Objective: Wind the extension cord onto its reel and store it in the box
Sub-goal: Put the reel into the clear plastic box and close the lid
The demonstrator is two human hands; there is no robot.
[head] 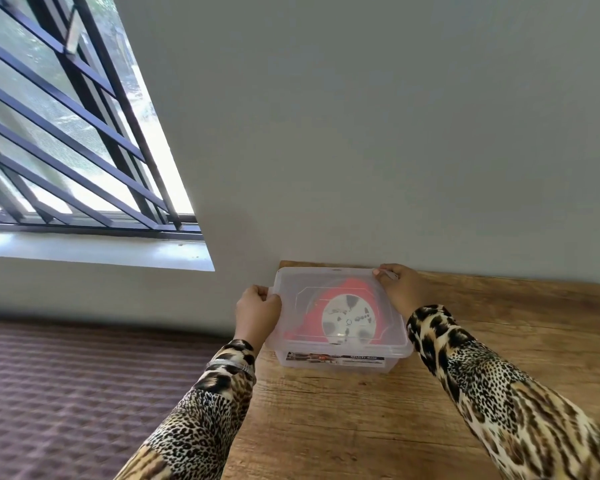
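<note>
Reel (347, 318), red and already wound, is seen inside the lidded box (340, 362); left hand (257, 311) and right hand (400, 289) are curled on opposite box edges, apparently to press the lid (291, 282) shut.

"MULTI-BOX" on label (336, 359) of clear box (392, 336), remaining print illegible
</note>
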